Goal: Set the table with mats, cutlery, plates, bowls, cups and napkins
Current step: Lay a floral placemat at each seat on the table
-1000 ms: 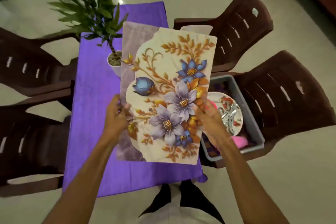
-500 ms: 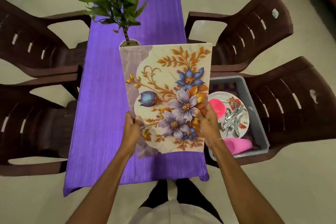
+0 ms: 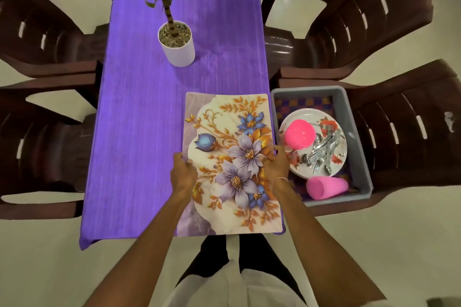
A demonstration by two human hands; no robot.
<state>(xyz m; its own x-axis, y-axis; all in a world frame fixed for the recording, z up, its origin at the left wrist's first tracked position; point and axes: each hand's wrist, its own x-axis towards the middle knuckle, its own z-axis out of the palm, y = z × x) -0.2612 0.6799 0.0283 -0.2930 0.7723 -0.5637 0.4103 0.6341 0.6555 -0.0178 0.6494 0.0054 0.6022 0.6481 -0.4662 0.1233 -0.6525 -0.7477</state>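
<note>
1. Nearest me, my left hand (image 3: 183,174) pinches the left edge of the floral mat (image 3: 230,164) and my right hand (image 3: 277,164) grips the right edge, fingers curled over it.
2. A second ago I held the mat up over the middle of the table; now it looks lowered flat onto the purple tablecloth (image 3: 139,132) at the near right corner, so I judge the first mat is as good as placed.
3. Just beside it, the grey tub (image 3: 359,132) on a chair keeps the plate (image 3: 335,166), cutlery (image 3: 324,149), pink bowl (image 3: 299,136) and pink cup (image 3: 326,187), all untouched.
4. Farther off, the potted plant (image 3: 177,45) stands well clear.
</note>
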